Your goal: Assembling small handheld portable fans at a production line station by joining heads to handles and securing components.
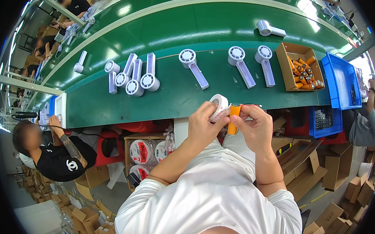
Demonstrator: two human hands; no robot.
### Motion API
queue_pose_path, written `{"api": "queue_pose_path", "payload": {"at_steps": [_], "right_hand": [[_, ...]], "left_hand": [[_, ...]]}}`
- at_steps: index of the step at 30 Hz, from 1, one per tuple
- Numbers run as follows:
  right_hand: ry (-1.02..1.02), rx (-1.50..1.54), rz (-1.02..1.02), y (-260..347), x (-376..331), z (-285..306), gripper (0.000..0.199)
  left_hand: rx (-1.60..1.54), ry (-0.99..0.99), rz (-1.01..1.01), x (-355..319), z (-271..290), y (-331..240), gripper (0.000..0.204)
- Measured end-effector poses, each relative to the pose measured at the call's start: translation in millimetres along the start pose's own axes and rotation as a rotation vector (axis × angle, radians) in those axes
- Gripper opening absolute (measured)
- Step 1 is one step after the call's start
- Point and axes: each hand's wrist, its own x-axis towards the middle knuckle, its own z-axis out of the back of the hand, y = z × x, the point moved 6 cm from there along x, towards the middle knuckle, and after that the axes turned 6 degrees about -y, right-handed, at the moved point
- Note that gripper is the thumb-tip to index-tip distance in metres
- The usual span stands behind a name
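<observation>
- Orange cylindrical battery cell (234, 118) upright, pinched in my right hand (257, 129) fingertips, above green bench edge (124, 113).
- Left hand (204, 122) closed round white tape roll (219, 106), touching cell.
- Risk: thin grip, cell could slip to floor; tape may go on crooked.
</observation>
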Motion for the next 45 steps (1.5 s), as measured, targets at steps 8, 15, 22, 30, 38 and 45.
{"api": "queue_pose_path", "payload": {"at_steps": [8,15,22,30,38,45], "right_hand": [[-0.095,0.225,-0.065,-15,9,14,0.025],[-0.220,0.189,-0.059,-21,34,23,0.029],[-0.264,0.275,-0.103,-35,49,11,0.031],[-0.310,0.375,0.052,-54,18,-13,0.037],[-0.553,0.726,0.101,-72,36,13,0.030],[-0.110,0.509,0.178,-87,65,11,0.037]], "left_hand": [[-0.086,0.103,0.163,-12,-14,6,0.022],[0.024,0.257,0.076,-21,-16,-11,0.025],[0.074,0.321,-0.116,-17,-18,-16,0.026],[0.150,0.363,-0.245,-17,-9,-11,0.042],[0.101,0.406,-0.173,-41,-11,-4,0.039],[0.364,0.815,0.271,-131,-9,90,0.039]]}}
